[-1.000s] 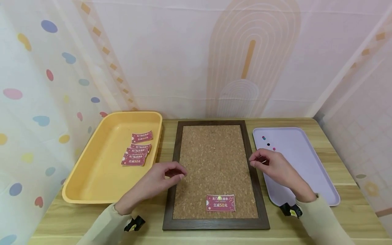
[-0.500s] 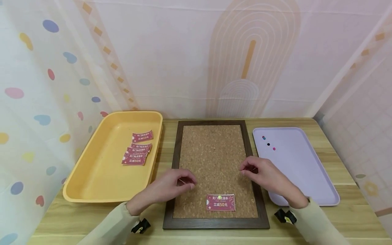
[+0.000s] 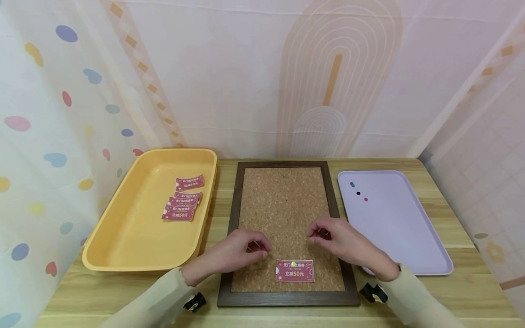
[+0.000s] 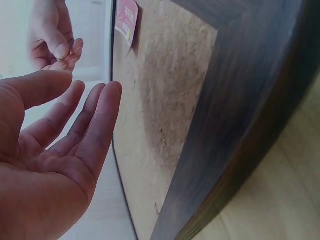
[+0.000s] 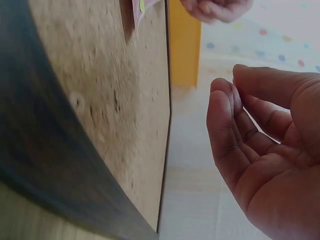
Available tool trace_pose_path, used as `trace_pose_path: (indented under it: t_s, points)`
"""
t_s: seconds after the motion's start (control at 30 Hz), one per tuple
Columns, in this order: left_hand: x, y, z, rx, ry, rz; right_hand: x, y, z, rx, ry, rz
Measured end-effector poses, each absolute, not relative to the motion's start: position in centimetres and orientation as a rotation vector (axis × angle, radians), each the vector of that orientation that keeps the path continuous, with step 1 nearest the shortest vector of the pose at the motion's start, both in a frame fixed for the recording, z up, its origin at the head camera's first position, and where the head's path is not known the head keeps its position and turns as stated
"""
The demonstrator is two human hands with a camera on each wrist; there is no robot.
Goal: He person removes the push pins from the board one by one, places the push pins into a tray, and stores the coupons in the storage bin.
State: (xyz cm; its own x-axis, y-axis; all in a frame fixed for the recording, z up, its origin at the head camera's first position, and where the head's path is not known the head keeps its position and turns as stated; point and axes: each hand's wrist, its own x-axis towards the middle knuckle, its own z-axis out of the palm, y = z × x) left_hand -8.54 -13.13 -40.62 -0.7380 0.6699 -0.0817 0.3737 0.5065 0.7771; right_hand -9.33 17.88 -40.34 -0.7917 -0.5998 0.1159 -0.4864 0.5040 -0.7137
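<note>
A red coupon (image 3: 294,273) lies at the bottom of the framed cork board (image 3: 283,196), with a yellow pushpin (image 3: 293,263) at its top edge. Over the board's left side hovers my left hand (image 3: 238,249), fingers loosely bent and nothing between them; the left wrist view shows thumb and fingers apart. My right hand (image 3: 340,239) hangs above the right side of the board. In the right wrist view its thumb comes close to the fingertips, and no object shows there. Both hands are just above the coupon, apart from it.
On the left stands a yellow tray (image 3: 119,246) with several red coupons (image 3: 180,212) in it. A lilac tray (image 3: 406,232) on the right bears several small coloured pins (image 3: 358,193). Patterned cloth (image 3: 229,82) hangs behind the wooden table.
Both hands have moved inward and down across the board toward the coupon, the left hand going right and the right hand going left. The coupon and trays have stayed in place.
</note>
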Motion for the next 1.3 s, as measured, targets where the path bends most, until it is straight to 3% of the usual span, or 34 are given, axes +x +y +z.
trace_pose_path:
  t_s: [1.3]
  points:
    - [-9.4,-10.2,-42.3,0.891,2.340,0.925,-10.0,14.6,-42.2,-0.977,2.303,-0.951]
